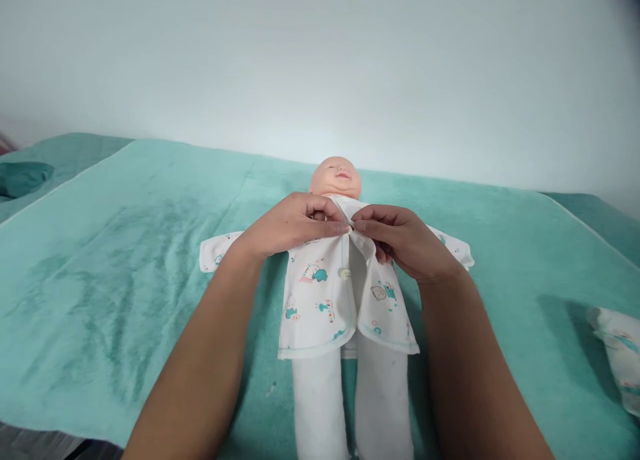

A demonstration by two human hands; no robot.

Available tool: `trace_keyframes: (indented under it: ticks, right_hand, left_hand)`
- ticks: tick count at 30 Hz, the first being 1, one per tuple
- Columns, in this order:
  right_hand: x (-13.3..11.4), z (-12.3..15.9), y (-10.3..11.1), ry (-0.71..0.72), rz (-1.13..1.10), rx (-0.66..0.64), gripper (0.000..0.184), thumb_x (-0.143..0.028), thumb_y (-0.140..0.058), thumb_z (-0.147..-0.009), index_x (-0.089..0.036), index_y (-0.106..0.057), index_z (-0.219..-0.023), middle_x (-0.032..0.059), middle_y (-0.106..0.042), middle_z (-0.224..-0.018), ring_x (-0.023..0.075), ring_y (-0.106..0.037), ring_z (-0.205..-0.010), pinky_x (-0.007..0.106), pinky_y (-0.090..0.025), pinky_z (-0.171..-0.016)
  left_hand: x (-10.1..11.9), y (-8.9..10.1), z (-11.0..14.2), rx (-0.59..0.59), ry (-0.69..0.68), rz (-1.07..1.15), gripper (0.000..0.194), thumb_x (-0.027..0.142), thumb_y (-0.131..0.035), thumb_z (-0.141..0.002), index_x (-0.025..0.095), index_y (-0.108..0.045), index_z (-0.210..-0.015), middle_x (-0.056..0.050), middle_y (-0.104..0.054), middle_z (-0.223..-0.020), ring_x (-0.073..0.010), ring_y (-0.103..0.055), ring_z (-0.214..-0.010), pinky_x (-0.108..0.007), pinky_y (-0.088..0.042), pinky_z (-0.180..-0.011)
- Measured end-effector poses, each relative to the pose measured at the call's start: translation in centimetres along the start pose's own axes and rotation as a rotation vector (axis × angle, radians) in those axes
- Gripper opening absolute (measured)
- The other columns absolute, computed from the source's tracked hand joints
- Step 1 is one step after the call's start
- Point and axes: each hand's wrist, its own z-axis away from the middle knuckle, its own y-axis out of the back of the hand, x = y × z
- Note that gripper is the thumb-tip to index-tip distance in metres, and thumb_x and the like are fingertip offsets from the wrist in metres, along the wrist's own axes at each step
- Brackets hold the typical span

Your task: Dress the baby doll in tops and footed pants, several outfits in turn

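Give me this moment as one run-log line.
left hand: pinching white shirt | right hand: pinching it alongside | shirt: on doll, front parted below hands | doll: face up on green cloth

A green sheet (150, 247), rumpled at left, spreads across the frame's middle and bottom, pale-edged at left and right, carrying a dressed doll (320, 297) on its back at centre and a printed white bundle (623, 353) cut off at the lower right edge.

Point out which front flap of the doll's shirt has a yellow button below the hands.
The left front flap, below the left hand: a pale yellow button shows near its inner edge. The right flap shows none there.
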Motion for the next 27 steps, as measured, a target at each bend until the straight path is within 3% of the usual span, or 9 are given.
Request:
trace_keyframes:
  ticks: [5, 13, 27]
  right_hand:
    - [0.08, 0.07, 0.04, 0.012, -0.032, -0.007, 0.026, -0.041, -0.069, -0.086, -0.018, -0.066, -0.075, -0.0043, -0.05, -0.051, 0.0083, -0.045, -0.046, 0.023, -0.03, -0.045]
    - [0.48, -0.16, 0.2, -0.011, -0.071, -0.038, 0.018, -0.034, -0.073, -0.082, -0.018, -0.072, -0.087, -0.002, -0.06, -0.063, 0.0069, -0.046, -0.047, 0.022, -0.031, -0.042]
    - [0.61, -0.27, 0.06, 0.03, -0.075, -0.024, 0.013, -0.026, -0.073, -0.08, -0.02, -0.071, -0.09, -0.0041, -0.061, -0.059, 0.0063, -0.046, -0.044, 0.019, -0.032, -0.04]
  left_hand:
    - [0.06, -0.1, -0.01, 0.003, 0.017, -0.001, 0.023, 0.043, -0.07, -0.08, 0.019, -0.072, -0.08, 0.0, -0.059, -0.074, -0.0117, -0.05, -0.068, -0.025, -0.035, -0.059]
    - [-0.18, -0.13, -0.16, 0.017, 0.003, 0.02, 0.023, 0.042, -0.072, -0.079, 0.02, -0.068, -0.081, 0.001, -0.056, -0.073, -0.0112, -0.049, -0.066, -0.025, -0.035, -0.058]
    - [-0.5, -0.09, -0.24, 0.025, -0.026, 0.078, 0.019, 0.037, -0.072, -0.078, 0.02, -0.067, -0.084, 0.001, -0.056, -0.073, -0.0113, -0.05, -0.068, -0.025, -0.038, -0.061]
